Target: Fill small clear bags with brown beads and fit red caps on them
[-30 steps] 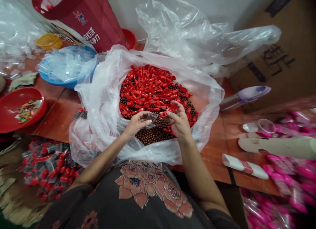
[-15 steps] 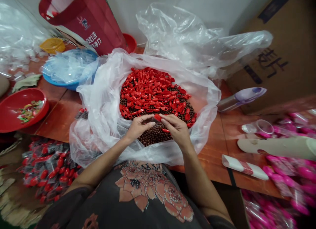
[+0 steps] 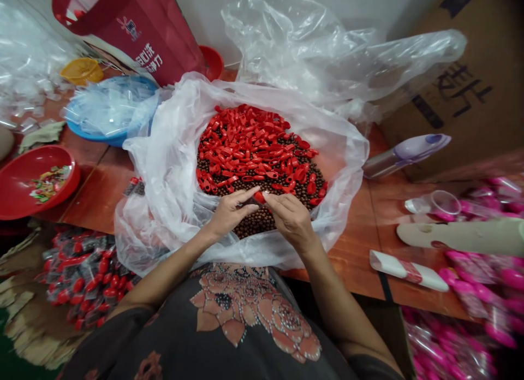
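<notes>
A big clear plastic bag lies open on the wooden table, holding a heap of small red plastic pieces on top of brown beads. My left hand and my right hand meet over the near edge of the heap, fingertips pinched together. Between them sits one red piece, which my right fingers press toward a small clear packet that my left fingers hold; the packet is barely visible.
A red bowl of small bits and a blue basin of clear packets stand left. A red bag stands behind. Filled red packets lie lower left. Cardboard box, purple-capped bottle, pink packets right.
My right hand drew back from the heap with a red piece and came together with my left hand. Both hands now pinch at the same spot.
</notes>
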Demonstrator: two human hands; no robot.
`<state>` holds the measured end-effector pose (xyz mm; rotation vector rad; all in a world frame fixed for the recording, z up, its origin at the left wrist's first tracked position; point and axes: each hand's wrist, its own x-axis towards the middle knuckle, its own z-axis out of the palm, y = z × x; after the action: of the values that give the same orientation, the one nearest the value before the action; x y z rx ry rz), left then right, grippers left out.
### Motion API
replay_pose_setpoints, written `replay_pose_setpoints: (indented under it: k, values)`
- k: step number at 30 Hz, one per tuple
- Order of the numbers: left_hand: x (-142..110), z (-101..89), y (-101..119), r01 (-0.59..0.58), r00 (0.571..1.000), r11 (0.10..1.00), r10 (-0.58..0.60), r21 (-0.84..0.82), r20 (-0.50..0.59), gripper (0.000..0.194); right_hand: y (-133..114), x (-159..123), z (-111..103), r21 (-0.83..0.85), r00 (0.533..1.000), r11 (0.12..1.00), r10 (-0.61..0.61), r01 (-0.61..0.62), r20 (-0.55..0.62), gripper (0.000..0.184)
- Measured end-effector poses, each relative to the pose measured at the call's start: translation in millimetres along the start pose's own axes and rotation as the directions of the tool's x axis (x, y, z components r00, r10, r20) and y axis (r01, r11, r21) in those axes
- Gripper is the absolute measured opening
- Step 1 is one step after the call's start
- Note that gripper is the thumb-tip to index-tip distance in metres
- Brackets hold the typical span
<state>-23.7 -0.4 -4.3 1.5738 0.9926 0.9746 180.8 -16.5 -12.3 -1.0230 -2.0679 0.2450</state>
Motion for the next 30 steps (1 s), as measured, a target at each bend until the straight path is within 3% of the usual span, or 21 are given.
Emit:
replay_pose_setpoints:
  k: [7, 12, 15, 19, 25, 27, 30]
  values:
    - [0, -0.3, -3, -0.019, 0.999, 0.995, 0.015, 0.099, 0.039, 0.045, 3, -7, -1, 0.040, 1.000, 0.999, -0.009, 0.009, -0.003, 0.057]
    - [1, -2.8, 2, -0.010, 0.994, 0.994, -0.003, 0.110, 0.111, 0.043, 2, -8, -7, 0.055, 0.999, 0.998, 0.034, -0.036, 0.033, 0.050]
    - [2, -2.1, 2, 0.022, 0.995, 0.995, -0.031, 0.094, 0.095, 0.043, -1, -7, -7, 0.063, 0.998, 0.997, 0.040, -0.043, 0.047, 0.045]
    - [2, 4.2, -3, 0.064, 0.997, 0.998, -0.064, 0.009, 0.036, 0.045, -15, -9, 7, 0.077, 0.981, 0.982, 0.179, -0.173, -0.073, 0.039]
    - [-2, 11.8, -4, 0.233, 0.973, 0.940, -0.225, -0.249, 0.057, 0.054, -38, -8, 31, 0.205, 0.870, 0.894, 0.440, -0.399, -0.224, 0.033]
    - [-1, 11.3, -1, 0.251, 0.967, 0.924, -0.250, -0.290, 0.041, 0.054, -38, -6, 30, 0.264, 0.864, 0.871, 0.467, -0.413, -0.189, 0.032]
    - [3, 8.9, 4, 0.238, 0.970, 0.915, -0.240, -0.326, 0.037, 0.050, -29, -4, 22, 0.391, 0.885, 0.820, 0.464, -0.417, -0.029, 0.034]
